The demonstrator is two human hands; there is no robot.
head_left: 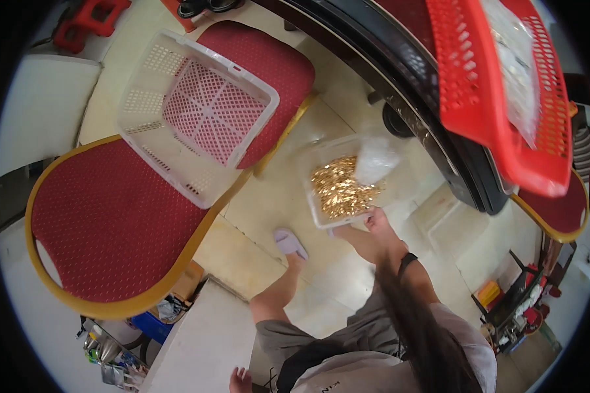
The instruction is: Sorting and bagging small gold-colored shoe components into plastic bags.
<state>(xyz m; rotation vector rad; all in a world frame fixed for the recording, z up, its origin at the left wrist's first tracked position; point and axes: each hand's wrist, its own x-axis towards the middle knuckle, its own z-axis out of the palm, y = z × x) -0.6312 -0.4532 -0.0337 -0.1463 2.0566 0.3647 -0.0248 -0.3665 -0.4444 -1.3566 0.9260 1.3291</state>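
A white translucent plastic bin (318,213) sits low in front of me, holding a heap of small shiny gold pieces (341,187). Their exact kind is too small to make out. Over the far right part of the heap lies a clear plastic bag (377,160). My right hand (375,220) is at the bin's near right corner, fingers curled on its rim. Down at the lower edge, my left hand (240,380) shows only in part, beside my body, its fingers apart and holding nothing.
A white perforated basket (206,187) rests across two red chairs (111,223) at left. A red basket (472,98) with plastic bags (514,65) stands on the dark table (400,59) at upper right. Below the table's end is a pale box shape (449,216). My slippered foot (290,244) is near the bin.
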